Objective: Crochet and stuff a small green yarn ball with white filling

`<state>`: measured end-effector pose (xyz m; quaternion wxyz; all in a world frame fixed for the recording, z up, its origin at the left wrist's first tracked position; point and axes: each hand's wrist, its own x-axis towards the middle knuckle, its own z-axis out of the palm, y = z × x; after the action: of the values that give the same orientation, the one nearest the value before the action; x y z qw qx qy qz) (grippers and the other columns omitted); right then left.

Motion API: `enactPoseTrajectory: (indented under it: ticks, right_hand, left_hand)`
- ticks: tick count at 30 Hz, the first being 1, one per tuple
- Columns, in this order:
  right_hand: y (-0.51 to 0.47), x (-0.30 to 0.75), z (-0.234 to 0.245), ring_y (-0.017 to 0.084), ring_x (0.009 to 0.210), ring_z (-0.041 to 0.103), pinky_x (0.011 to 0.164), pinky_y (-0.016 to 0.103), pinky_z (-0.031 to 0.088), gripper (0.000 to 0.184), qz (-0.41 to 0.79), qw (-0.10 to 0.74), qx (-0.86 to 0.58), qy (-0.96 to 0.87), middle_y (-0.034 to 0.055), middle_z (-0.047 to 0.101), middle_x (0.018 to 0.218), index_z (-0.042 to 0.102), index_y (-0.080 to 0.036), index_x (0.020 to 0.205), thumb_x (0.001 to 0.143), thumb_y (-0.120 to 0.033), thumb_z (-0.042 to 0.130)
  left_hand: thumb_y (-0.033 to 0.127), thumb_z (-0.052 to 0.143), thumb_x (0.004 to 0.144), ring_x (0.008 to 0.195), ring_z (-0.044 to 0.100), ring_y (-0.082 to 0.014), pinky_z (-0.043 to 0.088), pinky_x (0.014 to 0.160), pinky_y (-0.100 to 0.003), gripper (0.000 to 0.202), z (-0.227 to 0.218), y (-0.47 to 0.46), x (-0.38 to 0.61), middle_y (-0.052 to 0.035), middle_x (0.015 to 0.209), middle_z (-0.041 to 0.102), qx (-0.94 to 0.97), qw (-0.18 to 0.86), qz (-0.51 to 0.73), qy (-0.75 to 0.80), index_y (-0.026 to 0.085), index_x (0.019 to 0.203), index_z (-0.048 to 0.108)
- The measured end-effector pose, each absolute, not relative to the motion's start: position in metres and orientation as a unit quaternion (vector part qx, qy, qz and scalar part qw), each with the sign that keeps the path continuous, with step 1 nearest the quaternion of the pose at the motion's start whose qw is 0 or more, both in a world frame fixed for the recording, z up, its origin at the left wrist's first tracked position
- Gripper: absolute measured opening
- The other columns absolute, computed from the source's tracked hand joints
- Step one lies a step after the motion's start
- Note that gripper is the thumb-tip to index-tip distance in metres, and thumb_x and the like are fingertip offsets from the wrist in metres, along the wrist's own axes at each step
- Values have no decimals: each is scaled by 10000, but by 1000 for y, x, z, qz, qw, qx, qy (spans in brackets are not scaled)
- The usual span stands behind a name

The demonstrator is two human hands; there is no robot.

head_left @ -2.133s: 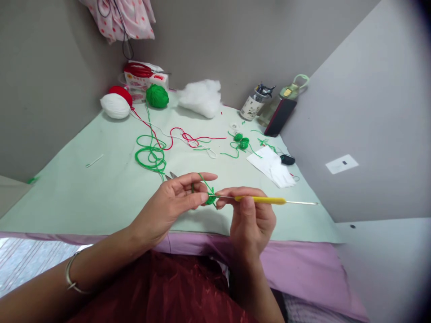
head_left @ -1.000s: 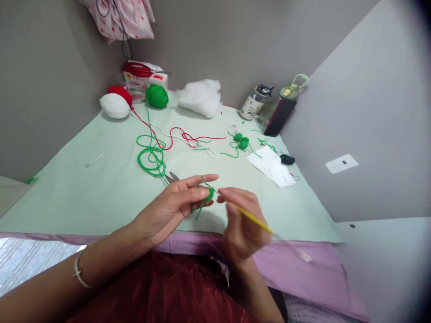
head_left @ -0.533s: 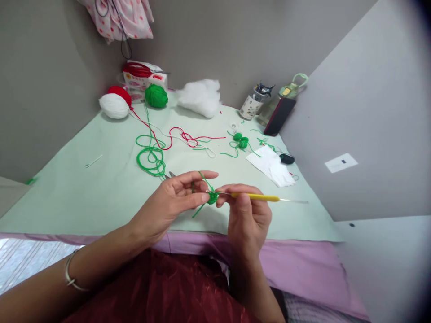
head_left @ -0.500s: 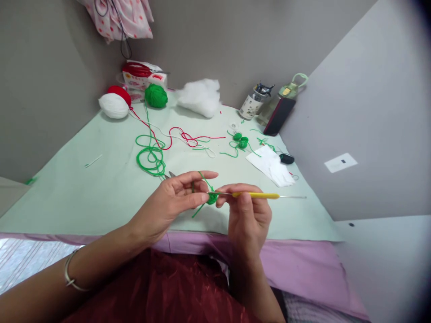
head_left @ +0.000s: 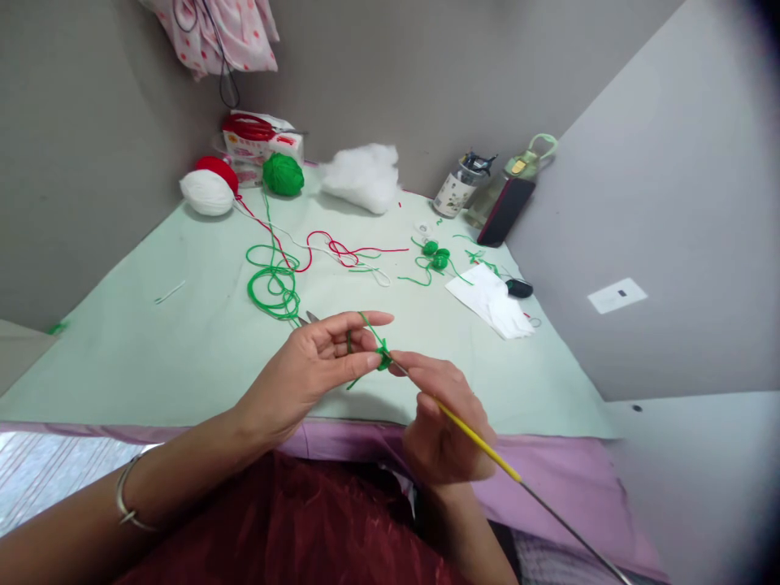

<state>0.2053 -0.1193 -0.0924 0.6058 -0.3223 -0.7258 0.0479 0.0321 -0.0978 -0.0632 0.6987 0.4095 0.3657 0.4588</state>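
Note:
A small green crochet piece is pinched between the thumb and fingers of my left hand. Green yarn runs over that hand's raised index finger and down to the piece. My right hand grips a crochet hook by its yellow handle. The hook's tip meets the green piece, while its long metal rear end slants toward the lower right. Partly hidden behind my left hand, a pair of scissors lies on the table. Loose green yarn is coiled beyond it.
Green, white and red yarn balls stand at the back left, near white stuffing. Small green crocheted pieces lie right of centre. White paper, a phone, a bottle and a pen jar occupy the right side.
My right hand has turned and dropped slightly, so the crochet hook has swung from nearly level to a steep slant with its rear end low. My left hand has barely moved.

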Motion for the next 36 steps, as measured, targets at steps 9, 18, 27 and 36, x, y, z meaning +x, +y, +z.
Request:
enactPoseTrajectory:
  ticks: [9, 18, 27, 36]
  right_hand:
    - [-115, 203, -101, 217, 932, 778, 684, 368, 681, 269, 44, 618, -303, -724, 108, 791, 1080, 688, -216, 1247, 1035, -173, 529]
    - [-116, 202, -108, 227, 999, 752, 769, 367, 652, 367, -61, 549, -363, -751, 77, 759, 1122, 700, -312, 1286, 971, -137, 627]
    - [-112, 193, -84, 174, 730, 680, 619, 346, 584, 217, 241, 676, -337, -609, 38, 736, 884, 746, -245, 1047, 1034, -203, 533]
    - [-116, 189, -103, 211, 953, 734, 759, 347, 639, 407, -5, 596, -370, -713, 78, 742, 1120, 748, -284, 1246, 922, -50, 672]
  left_hand:
    - [247, 800, 852, 772, 581, -105, 484, 793, -232, 322, -63, -100, 32, 31, 820, 635, 439, 655, 471, 395, 256, 1173, 778]
    - [281, 827, 812, 759, 588, -128, 476, 782, -266, 468, -63, -98, 35, 12, 809, 665, 354, 745, 442, 352, 223, 1268, 738]
    - [267, 813, 831, 756, 535, -118, 445, 768, -256, 363, -64, -98, 32, 29, 794, 588, 387, 717, 457, 357, 267, 1193, 789]
    - [267, 847, 799, 771, 571, -116, 460, 770, -239, 418, -64, -98, 38, 18, 822, 655, 324, 748, 465, 345, 245, 1209, 771]
